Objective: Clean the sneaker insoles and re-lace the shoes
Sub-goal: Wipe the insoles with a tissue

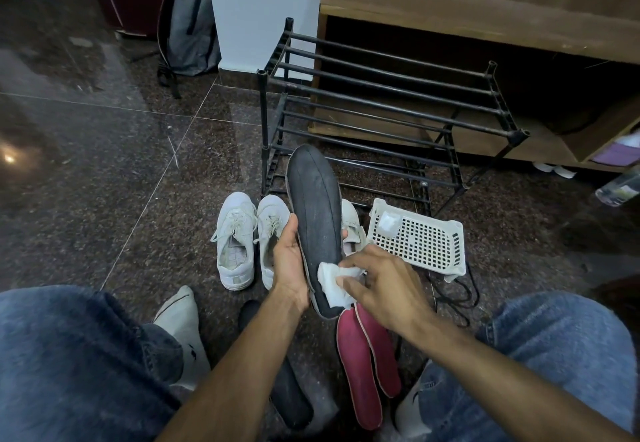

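Note:
My left hand [290,261] grips a black insole [317,213] by its middle and holds it upright above the floor. My right hand [381,280] pinches a white wipe [334,284] and presses it on the insole's lower end. Two white sneakers [237,240] stand side by side on the floor behind, and a third one [351,223] is partly hidden by the insole. Two red insoles [363,362] lie between my knees. Another black insole [289,396] lies under my left forearm. Black laces [457,294] lie on the floor by the basket.
A white plastic basket [419,237] sits right of the shoes. A black metal shoe rack [381,102] stands behind, in front of a wooden cabinet [485,1]. A grey backpack [188,25] leans on the wall. A plastic bottle [620,188] lies far right.

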A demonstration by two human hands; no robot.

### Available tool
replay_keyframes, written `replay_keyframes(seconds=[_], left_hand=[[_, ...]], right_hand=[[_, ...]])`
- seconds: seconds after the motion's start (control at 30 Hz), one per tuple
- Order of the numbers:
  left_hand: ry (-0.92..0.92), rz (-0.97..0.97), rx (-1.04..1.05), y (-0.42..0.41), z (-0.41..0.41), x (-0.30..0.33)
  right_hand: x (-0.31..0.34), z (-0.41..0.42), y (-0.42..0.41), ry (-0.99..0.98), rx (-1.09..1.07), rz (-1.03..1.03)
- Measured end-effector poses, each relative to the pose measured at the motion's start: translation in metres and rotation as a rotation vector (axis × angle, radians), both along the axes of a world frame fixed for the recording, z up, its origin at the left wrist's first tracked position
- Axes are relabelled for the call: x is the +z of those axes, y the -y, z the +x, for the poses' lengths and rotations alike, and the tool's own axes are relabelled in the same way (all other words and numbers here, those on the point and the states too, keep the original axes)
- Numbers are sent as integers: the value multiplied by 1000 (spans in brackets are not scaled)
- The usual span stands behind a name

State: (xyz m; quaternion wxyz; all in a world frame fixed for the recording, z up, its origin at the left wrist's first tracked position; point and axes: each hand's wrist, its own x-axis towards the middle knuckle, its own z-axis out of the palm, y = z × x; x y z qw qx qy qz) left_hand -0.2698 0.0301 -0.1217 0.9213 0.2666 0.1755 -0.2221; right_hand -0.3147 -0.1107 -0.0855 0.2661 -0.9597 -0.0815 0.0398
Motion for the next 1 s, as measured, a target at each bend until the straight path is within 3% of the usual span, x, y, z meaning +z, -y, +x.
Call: replay_keyframes(seconds=[0.03, 0.1, 0.2, 0.3, 0.37, 0.57, 0.8, 1.0], left_hand=[[0, -7, -3, 0, 0, 0], [0, -17, 3, -3, 1, -3], [1, -12, 25, -3, 4, -7], [-10, -6, 22, -1, 2, -9], [-13, -20, 15, 2, 0, -9], [-37, -50, -52, 21, -13, -10], [-55, -61, -5, 15, -6, -23], [-68, -91, -43, 28, -14, -21]], right_hand=[[-1, -2, 1, 100, 59, -88], [-1, -6, -1, 181, 169, -54], [-6, -15, -7, 217, 304, -17], [-9, -21, -12, 249, 337, -121], [-4, -15, -15, 319, 328, -208], [25, 50, -19, 265, 97, -440], [7, -2, -24, 166, 296, -291], [18, 50, -15, 203, 72, -399]])
